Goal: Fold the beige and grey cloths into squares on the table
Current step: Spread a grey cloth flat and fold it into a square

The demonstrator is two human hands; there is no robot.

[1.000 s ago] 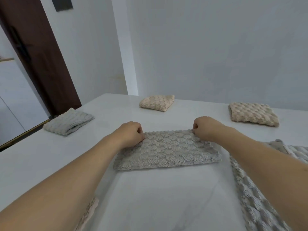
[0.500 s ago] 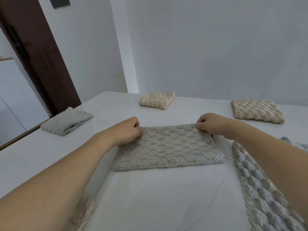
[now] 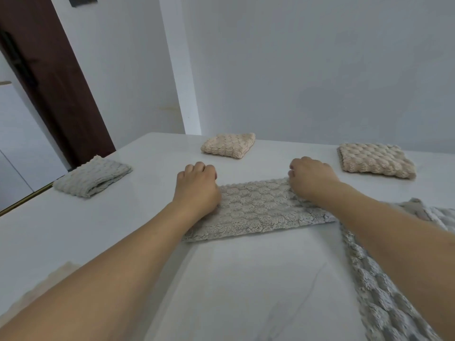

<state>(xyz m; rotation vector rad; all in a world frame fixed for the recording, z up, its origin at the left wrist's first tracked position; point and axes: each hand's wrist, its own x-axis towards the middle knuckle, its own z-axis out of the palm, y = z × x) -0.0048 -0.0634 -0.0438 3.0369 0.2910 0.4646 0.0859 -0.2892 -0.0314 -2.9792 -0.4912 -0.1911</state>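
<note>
A grey textured cloth, folded into a long rectangle, lies in the middle of the white table. My left hand pinches its far left corner with curled fingers. My right hand pinches its far right corner the same way. Two folded beige cloths sit at the far side, one in the centre and one at the right. A folded grey cloth lies at the far left.
An unfolded grey cloth is spread along the table's right side under my right forearm. Part of a beige cloth shows at the near left edge. A dark wooden door stands beyond the table's left corner, with white walls behind.
Both hands have stayed on the far corners of the grey cloth. They have slid slightly away from me, and the cloth's far edge looks straighter.
</note>
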